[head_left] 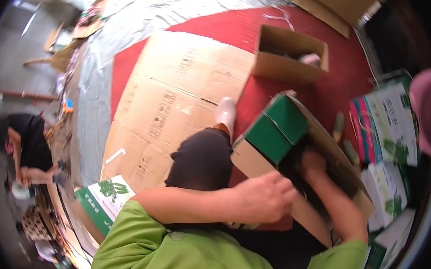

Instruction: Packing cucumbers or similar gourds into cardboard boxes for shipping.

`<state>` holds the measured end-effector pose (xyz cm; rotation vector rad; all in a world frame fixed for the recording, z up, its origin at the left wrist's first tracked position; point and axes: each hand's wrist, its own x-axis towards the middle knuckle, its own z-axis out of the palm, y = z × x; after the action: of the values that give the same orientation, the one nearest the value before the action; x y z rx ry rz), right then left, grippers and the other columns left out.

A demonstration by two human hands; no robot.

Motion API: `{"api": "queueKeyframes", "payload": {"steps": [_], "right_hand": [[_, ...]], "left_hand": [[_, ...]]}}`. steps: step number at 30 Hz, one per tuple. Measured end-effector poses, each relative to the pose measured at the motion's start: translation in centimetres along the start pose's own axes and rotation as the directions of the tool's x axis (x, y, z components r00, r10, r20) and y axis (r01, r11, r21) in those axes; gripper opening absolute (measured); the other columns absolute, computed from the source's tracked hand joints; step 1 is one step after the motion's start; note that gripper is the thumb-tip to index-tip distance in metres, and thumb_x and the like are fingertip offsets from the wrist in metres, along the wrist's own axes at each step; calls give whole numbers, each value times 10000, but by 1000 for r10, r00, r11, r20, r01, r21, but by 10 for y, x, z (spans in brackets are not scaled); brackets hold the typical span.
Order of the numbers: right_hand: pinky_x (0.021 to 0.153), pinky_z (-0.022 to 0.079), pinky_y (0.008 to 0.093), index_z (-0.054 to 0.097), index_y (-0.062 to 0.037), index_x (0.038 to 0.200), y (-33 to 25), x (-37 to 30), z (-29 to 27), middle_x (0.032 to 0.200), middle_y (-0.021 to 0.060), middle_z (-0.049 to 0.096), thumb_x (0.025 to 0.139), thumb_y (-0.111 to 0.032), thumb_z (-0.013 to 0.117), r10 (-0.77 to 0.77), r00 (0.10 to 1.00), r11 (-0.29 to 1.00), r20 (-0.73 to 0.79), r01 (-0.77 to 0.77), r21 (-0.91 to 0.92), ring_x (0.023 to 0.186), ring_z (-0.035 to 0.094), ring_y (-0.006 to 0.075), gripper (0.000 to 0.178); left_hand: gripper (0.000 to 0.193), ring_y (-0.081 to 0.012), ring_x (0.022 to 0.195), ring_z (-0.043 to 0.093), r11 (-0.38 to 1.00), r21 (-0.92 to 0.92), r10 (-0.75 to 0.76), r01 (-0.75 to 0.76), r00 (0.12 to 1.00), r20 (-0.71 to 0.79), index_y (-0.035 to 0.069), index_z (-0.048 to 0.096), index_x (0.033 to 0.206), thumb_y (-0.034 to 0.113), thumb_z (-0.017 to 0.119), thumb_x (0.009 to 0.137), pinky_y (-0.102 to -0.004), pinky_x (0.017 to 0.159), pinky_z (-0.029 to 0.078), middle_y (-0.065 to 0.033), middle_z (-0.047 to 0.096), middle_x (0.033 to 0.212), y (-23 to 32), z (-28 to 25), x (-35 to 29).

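The green and brown box [281,139] lies tipped on the person's lap, its open side up. The left hand [264,196] is curled against the box's near edge and holds it there. The right hand [314,162] reaches inside the box; I cannot tell if it grips anything. A flat cardboard sheet [177,101] covers the red floor [330,88] to the left. A small open carton [290,54] sits well apart, farther off.

floor: red mat [342,73] | on it: flattened cardboard [177,101], open carton [290,54]
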<state>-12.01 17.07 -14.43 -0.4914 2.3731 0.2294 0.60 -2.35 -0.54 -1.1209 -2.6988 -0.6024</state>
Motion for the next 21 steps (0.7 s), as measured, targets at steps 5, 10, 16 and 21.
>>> {"api": "queueKeyframes", "payload": {"steps": [5, 10, 16, 21], "right_hand": [[898, 482, 413, 589, -41, 1150, -60, 27, -17, 1171, 155, 623, 912, -258, 500, -535, 554, 812, -638, 546, -207, 1079, 602, 327, 334], [899, 481, 412, 588, -40, 1149, -55, 22, -18, 1160, 163, 625, 908, -260, 506, -629, 428, 686, -649, 698, -205, 1069, 607, 321, 336], [899, 480, 411, 586, -40, 1148, -54, 21, -18, 1147, 172, 627, 904, -262, 514, -657, 389, 595, -645, 793, -128, 1057, 613, 314, 338], [899, 479, 410, 584, -40, 1147, -55, 32, -20, 1137, 180, 629, 900, -264, 520, -593, 513, 630, -621, 776, 39, 1047, 619, 308, 340]], "left_hand": [[130, -191, 783, 512, 999, -31, -30, 29, 999, -36, 110, 643, 685, 224, 589, 714, -312, 635, 385, -22, 505, 791, 4, 8, 2], [151, -191, 770, 505, 997, -51, -55, 49, 990, -127, 114, 620, 620, 240, 607, 702, -308, 630, 384, -19, 500, 768, 7, 10, 3], [147, -185, 766, 501, 994, -111, -23, 16, 998, -57, 105, 627, 674, 243, 610, 722, -307, 627, 382, -24, 494, 785, 4, 3, 3], [141, -183, 757, 508, 992, -115, -56, 59, 998, 31, 96, 629, 728, 236, 616, 726, -312, 621, 391, -27, 493, 797, -1, -1, 6]]}}
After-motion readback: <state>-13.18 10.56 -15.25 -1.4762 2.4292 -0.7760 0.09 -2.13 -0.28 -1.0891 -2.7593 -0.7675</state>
